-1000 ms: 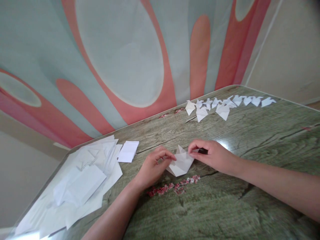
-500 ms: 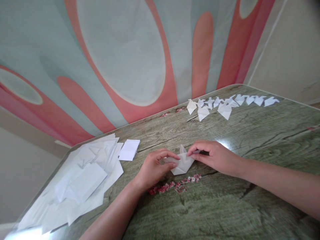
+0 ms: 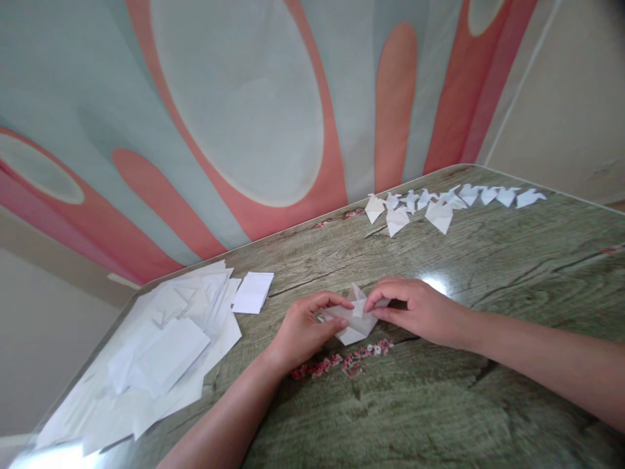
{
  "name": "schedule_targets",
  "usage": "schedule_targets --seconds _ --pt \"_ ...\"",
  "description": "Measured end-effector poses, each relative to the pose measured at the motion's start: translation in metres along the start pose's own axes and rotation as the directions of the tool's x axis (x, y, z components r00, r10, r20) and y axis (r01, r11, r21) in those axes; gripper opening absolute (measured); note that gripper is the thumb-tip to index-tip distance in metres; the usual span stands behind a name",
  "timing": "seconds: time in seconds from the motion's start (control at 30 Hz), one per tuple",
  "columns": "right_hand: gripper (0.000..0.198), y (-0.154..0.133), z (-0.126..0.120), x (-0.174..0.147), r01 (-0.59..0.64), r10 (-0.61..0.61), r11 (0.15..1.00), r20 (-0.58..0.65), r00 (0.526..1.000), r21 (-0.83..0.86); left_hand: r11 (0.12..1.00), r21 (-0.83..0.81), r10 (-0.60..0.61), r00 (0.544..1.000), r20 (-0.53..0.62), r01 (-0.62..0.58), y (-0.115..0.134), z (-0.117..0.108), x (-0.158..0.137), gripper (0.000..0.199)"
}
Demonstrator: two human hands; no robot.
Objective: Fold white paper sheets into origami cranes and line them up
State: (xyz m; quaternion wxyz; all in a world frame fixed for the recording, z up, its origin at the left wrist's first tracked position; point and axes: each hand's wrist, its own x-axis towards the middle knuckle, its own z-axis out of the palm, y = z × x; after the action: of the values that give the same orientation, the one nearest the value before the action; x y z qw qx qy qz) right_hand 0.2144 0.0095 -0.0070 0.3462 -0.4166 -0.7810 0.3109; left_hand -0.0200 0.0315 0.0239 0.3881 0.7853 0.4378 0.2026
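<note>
White paper piece, folded, many-faceted (image 3: 359,329): at centre, between both hands, just beyond a printed strip of pink blossom (image 3: 336,363) on the grey-green wood-grain table (image 3: 463,404). Shows one narrow point rising at the far side and a blunt, broader body toward the near side. Underside hidden; full contact with tabletop not certain.

Left hand, bare (image 3: 305,332): fingers curved, thumb and forefinger in a narrow gap, holding the left part of the piece. Right hand, bare (image 3: 422,311): thumb and forefinger nearly together, pinching at the right part, with a pale tip of paper showing past the fingers. Exact flap under each fingertip: too small to tell.

Step in hand, as judged: shaping of flaps, mid-fold, with both sides under control at once. Next move, as judged: calls for a steady left hold, fine alignment of the right flap, then light pressure along the crease.

Also present: row of small white bird-like folded paper figures (image 3: 439,215), far right; small stack of white folded rectangular paper (image 3: 252,293), left of centre; broad heap of loose white sheets (image 3: 170,358), far left, just beside the stack.
</note>
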Motion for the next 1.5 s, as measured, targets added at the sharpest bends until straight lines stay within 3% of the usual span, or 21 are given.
schedule_targets --seconds 0.17,0.33,0.47,0.6,0.77,0.87,1.13,1.3,1.5 --pt "0.013 -0.001 0.0 0.0 -0.011 0.008 0.998 -0.05 0.999 -0.059 0.997 0.063 0.052 0.998 -0.044 -0.049 0.004 0.002 0.001 0.018" --pt "0.02 0.0 0.005 -0.003 0.142 -0.167 0.965 -0.099 0.981 -0.22 0.987 0.12 0.118 0.991 -0.063 -0.11 0.004 0.008 -0.001 0.022" --pt "0.028 0.001 0.008 -0.005 0.184 -0.217 0.94 -0.087 0.972 -0.287 0.97 0.157 0.2 0.976 -0.081 -0.186 0.002 0.011 -0.003 0.024" --pt "0.023 0.0 0.007 -0.004 0.128 -0.153 0.962 -0.087 0.984 -0.242 0.961 0.175 0.232 0.968 -0.099 -0.213 -0.001 0.01 -0.003 0.023" --pt "0.021 -0.004 0.004 -0.002 -0.063 0.06 0.997 -0.061 0.996 -0.053 0.983 0.151 0.121 0.985 -0.124 -0.102 -0.001 0.007 -0.001 0.021" --pt "0.02 -0.006 0.003 -0.001 -0.09 0.088 0.996 -0.049 0.995 -0.026 0.99 0.112 0.095 0.986 -0.135 -0.08 0.0 0.007 0.001 0.02" --pt "0.026 -0.006 0.009 -0.005 0.111 -0.147 0.961 -0.13 0.981 -0.252 0.962 0.151 0.25 0.954 -0.164 -0.226 0.0 0.016 -0.001 0.023" --pt "0.028 -0.004 0.011 -0.005 0.124 -0.169 0.949 -0.133 0.977 -0.291 0.925 0.221 0.349 0.92 -0.177 -0.309 -0.007 0.018 -0.001 0.024" --pt "0.028 -0.003 0.012 -0.005 0.132 -0.173 0.948 -0.122 0.977 -0.29 0.912 0.213 0.386 0.909 -0.159 -0.35 -0.008 0.018 0.0 0.023"
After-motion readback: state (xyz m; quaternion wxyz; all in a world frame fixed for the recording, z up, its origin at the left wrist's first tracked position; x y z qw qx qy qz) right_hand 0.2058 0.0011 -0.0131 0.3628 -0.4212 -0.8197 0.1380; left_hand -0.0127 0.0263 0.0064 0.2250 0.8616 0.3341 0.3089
